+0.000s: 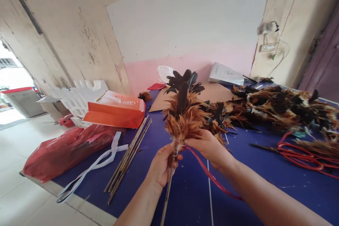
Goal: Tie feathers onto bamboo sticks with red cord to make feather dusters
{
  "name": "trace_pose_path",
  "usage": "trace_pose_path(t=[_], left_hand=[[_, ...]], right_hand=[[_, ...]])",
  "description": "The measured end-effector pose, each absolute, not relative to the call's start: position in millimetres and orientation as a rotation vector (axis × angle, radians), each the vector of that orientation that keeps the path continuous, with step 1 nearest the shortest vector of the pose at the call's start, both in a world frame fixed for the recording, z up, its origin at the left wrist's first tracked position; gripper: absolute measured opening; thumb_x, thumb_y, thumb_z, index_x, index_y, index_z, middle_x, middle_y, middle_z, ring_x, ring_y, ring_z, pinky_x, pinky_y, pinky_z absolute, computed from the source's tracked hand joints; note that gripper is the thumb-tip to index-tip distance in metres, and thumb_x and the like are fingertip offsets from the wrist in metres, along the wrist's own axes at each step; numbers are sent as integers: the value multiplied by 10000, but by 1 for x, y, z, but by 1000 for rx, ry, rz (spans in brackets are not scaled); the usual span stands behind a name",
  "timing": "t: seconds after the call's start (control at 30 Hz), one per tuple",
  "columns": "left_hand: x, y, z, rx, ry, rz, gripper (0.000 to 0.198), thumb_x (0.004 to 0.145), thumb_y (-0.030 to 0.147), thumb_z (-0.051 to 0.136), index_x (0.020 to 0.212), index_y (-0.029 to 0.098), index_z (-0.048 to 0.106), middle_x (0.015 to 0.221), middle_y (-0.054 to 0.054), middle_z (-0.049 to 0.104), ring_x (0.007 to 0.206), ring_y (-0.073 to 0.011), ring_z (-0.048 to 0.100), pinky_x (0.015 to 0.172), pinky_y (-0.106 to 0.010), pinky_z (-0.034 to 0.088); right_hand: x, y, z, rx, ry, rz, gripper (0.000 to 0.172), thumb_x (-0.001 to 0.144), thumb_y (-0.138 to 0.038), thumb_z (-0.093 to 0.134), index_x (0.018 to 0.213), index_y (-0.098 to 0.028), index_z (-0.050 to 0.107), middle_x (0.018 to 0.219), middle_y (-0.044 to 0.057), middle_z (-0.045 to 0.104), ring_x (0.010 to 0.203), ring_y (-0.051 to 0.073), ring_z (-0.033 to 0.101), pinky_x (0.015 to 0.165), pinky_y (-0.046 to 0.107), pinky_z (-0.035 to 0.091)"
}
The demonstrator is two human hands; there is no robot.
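Observation:
A feather duster head (184,113) of brown and black feathers stands upright on a thin stick (167,192) above the blue table (185,197). My left hand (161,164) is closed round the stick just under the feathers. My right hand (209,146) is closed on the lower feathers at the right side of the bundle. A red cord (212,178) runs from the base of the feathers down and to the right, under my right forearm.
A long pile of loose brown and black feathers (278,107) lies at the right, with red cord coils (304,155) in front. Several bamboo sticks (129,157), a white strap (92,167), a red plastic bag (66,150) and an orange paper bag (116,111) lie at the left.

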State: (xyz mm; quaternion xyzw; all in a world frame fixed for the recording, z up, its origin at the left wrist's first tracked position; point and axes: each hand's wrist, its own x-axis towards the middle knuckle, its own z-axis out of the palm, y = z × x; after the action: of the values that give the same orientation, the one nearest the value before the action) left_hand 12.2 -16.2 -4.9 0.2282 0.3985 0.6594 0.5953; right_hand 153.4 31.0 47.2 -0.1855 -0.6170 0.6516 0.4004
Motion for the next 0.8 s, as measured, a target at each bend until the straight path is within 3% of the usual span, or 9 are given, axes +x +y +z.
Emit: trace_pose_path(t=[0.33,0.57,0.7,0.8], left_hand=[[19,-22,-1,608,993,1497,175,739,254,638,795,89,663,701,-83,681,438,-68,567,311,-108,353],[20,-22,-3,495,932,1498,109,744,207,632,742,98,639,609,-26,625,422,-45,535,314,-96,348],[18,-19,-5,410,906,1504,96,753,175,618,698,96,617,598,-5,588,408,-24,497,304,-86,332],[15,-17,-8,393,900,1536,83,753,149,610,693,92,615,603,-2,577,420,-22,492,305,-85,328]], right_hand=[[148,40,28,-611,-1637,1443,319,706,-141,521,1007,-157,624,891,36,665,857,179,587,799,291,443],[147,40,22,-646,-1710,1324,278,723,-163,511,982,-175,609,934,27,647,906,163,572,828,274,439],[147,37,23,-826,-1671,1470,226,735,-258,538,944,-178,564,812,20,628,675,130,579,574,235,478],[150,35,22,-850,-1705,1656,252,746,-342,532,946,-189,532,773,0,593,490,90,510,384,191,384]])
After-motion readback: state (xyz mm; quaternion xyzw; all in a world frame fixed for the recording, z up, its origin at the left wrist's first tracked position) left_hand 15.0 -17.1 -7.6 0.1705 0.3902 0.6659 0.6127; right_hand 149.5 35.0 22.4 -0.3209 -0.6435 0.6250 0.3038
